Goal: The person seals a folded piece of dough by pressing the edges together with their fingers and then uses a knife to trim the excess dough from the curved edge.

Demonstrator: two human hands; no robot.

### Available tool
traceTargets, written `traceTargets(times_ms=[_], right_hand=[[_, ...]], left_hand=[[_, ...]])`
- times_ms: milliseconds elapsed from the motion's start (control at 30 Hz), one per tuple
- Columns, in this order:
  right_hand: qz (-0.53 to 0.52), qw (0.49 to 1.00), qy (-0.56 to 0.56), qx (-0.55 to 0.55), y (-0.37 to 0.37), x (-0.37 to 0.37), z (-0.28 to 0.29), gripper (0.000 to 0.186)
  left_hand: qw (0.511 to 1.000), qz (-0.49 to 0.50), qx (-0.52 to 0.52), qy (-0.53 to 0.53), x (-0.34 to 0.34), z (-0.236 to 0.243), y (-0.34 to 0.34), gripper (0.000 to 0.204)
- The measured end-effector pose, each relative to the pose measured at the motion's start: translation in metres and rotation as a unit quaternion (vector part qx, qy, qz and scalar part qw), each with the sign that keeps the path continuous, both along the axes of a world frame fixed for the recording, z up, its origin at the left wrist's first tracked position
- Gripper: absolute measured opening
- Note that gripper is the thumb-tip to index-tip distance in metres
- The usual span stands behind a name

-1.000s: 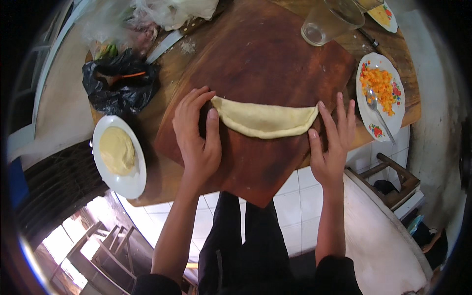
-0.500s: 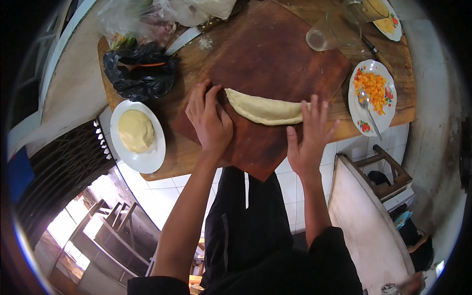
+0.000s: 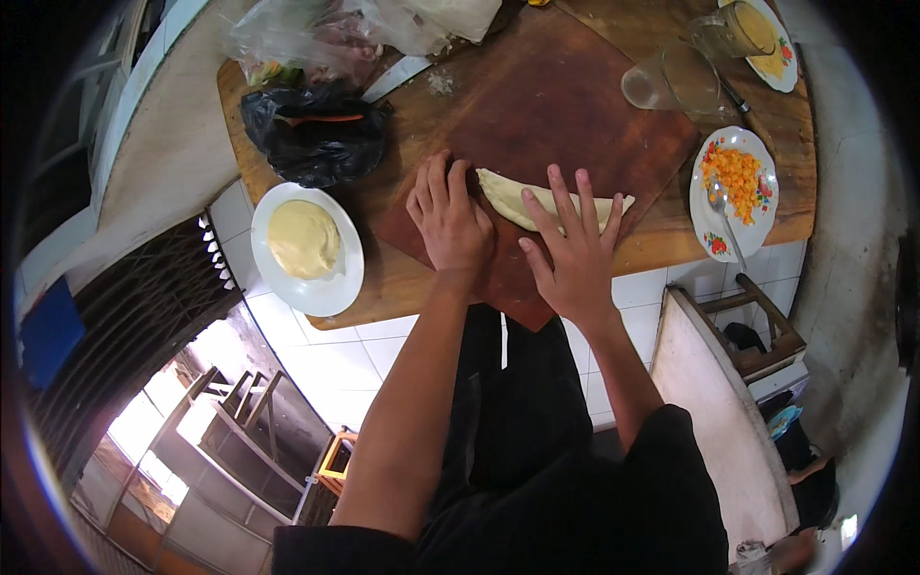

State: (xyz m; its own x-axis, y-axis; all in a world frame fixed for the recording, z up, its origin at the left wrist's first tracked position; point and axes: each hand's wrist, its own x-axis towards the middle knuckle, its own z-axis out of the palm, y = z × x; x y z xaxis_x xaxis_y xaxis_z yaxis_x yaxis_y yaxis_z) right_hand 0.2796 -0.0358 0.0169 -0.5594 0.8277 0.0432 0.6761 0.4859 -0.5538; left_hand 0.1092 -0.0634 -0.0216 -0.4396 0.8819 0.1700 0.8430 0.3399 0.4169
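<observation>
A long crimped dough piece (image 3: pixel 498 192) lies on the reddish-brown wooden board (image 3: pixel 556 125). My right hand (image 3: pixel 570 249) is spread over it, fingers stretched out and apart. My left hand (image 3: pixel 446 216) rests just beside the dough's left end with fingers curled; what is under them, if anything, is hidden. Left of the board, a white plate (image 3: pixel 340 278) bears a pale yellow dough mound (image 3: pixel 302 235). On the right, a floral plate (image 3: pixel 719 220) holds diced orange pieces (image 3: pixel 738 172) and a spoon (image 3: pixel 728 230).
The wooden table (image 3: pixel 383 307) also holds a black plastic bag (image 3: pixel 316 144), clear bags (image 3: pixel 287 38), a blade (image 3: pixel 398 77), clear containers (image 3: pixel 671 81) and another plate (image 3: pixel 776 67). A wooden frame (image 3: pixel 776 335) stands below at right.
My right hand has moved left from the dough's right end to lie across it. My left hand has curled its fingers. The view has shifted, so the table appears further right.
</observation>
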Motion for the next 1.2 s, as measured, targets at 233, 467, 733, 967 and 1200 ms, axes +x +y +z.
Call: traceTargets(times_ms=[233,467,733,967,1200], right_hand=[[0.019,0.999,-0.031,0.010,0.018,-0.024,0.004,0.054],[-0.062,0.998,-0.015,0.008,0.041,-0.053,-0.012,0.043],[-0.065,0.996,-0.061,-0.008,0.051,-0.063,-0.006,0.035],[-0.079,0.995,-0.060,-0.021,0.060,-0.071,-0.009,0.030],[-0.061,0.997,-0.029,-0.028,0.065,-0.074,-0.004,0.028]], left_hand=[[1.000,0.005,-0.013,-0.019,0.002,-0.002,-0.001,0.043],[0.999,0.001,-0.001,-0.041,0.001,-0.002,0.000,0.044],[0.999,0.012,0.005,-0.032,0.001,-0.004,0.000,0.037],[0.999,0.018,-0.007,-0.032,0.005,-0.003,0.001,0.037],[0.999,0.017,-0.016,-0.035,0.002,-0.005,-0.002,0.040]])
